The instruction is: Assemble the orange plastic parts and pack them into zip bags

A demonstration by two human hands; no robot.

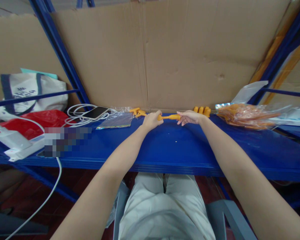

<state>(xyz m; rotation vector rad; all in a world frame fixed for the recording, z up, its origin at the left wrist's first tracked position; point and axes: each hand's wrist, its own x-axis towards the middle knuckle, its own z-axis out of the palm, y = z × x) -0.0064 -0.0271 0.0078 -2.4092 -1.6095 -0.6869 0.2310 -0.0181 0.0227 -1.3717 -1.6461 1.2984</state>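
Observation:
Both my hands meet over the back of a blue shelf [165, 146]. My left hand [152, 120] is closed around one end of a small orange plastic rod [170, 117]. My right hand [189, 117] pinches the other end of the same rod. Behind my left hand lie a few small orange pieces [138, 112]. Behind my right hand sit three short orange caps [202, 110] in a row.
A clear bag of orange parts [245, 115] lies at the right. A small empty plastic bag [116, 120], a phone [96, 112] on coiled white cable, a red bag [40, 120], a white tote [31, 90] and a white power strip [17, 146] sit at the left. Cardboard [177, 53] walls the back.

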